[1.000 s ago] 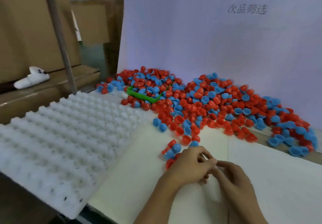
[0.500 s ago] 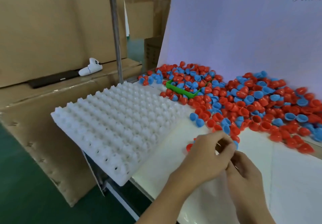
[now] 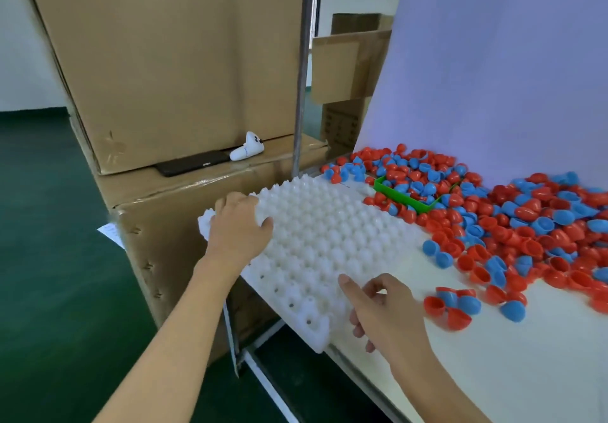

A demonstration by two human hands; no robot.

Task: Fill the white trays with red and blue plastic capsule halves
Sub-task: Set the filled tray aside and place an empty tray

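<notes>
A white tray of bumpy cells lies at the left end of the white table and overhangs its edge. It holds no capsule halves. My left hand grips the tray's far left edge, fingers curled over the rim and thumb on top. My right hand hovers at the tray's near right side, thumb stretched over the tray and fingers loosely curled, holding nothing. A big pile of red and blue capsule halves covers the table on the right. A few loose capsule halves lie just right of my right hand.
A green bin sits half buried in the pile behind the tray. Stacked cardboard boxes stand left of the table, with a white controller and a black flat device on a ledge. A metal pole rises behind the tray.
Both hands have left the loose capsule halves. My left hand went to the tray's far left edge and gripped it; my right hand moved to the tray's near side. The view swung left.
</notes>
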